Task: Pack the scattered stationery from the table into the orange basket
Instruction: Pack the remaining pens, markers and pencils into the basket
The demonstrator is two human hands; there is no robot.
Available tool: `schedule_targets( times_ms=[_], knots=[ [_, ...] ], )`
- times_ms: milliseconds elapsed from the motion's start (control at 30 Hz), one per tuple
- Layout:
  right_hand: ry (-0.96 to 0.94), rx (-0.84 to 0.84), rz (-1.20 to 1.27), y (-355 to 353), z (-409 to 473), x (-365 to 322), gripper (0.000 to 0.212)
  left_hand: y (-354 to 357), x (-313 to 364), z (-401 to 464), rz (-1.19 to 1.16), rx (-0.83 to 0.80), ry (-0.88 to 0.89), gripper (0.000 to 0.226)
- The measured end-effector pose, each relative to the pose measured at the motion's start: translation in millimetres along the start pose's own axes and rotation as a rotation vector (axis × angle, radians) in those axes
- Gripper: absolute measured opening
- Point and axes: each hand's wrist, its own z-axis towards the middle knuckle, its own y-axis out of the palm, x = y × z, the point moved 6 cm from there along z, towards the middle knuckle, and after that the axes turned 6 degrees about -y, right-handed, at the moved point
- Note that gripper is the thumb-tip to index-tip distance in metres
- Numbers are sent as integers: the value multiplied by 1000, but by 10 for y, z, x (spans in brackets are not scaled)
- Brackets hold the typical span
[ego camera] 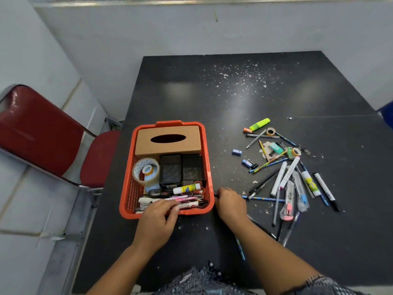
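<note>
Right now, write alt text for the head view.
A person's left hand reaches into an orange basket holding pens, tape rolls and a tissue box. The right hand rests on the black table beside scattered pens.

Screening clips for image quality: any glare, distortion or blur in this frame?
Head view: two soft glare patches on the black tabletop; wide-angle bending curves the wall edges and the red vinyl chair; the orange plastic basket and the scattered pens are sharp; both hands look only slightly soft.
</note>
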Motion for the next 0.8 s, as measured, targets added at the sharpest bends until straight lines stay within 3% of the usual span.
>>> schedule_targets(
  times_ms=[200, 367, 567, 700, 800],
  knots=[
    [105, -29, 75, -73, 66, 61, 25, -13, -39, 37, -62, -15, -28, 19],
    [181, 160, 288, -380, -119, 235, 19, -135, -79, 48, -161, 74, -87, 16],
    [-251, 347, 303, -791, -242, -275, 13, -397, -323, 68, -84, 264, -177, 24],
    [-572, 294, 56, -650, -216, -830, 10, -387, -443, 60, 69, 253, -185, 28],
    [-657, 215, -175, -394, -139, -1092, 9, -313, -435, 5, 105, 210, -147, 33]
  ],
)
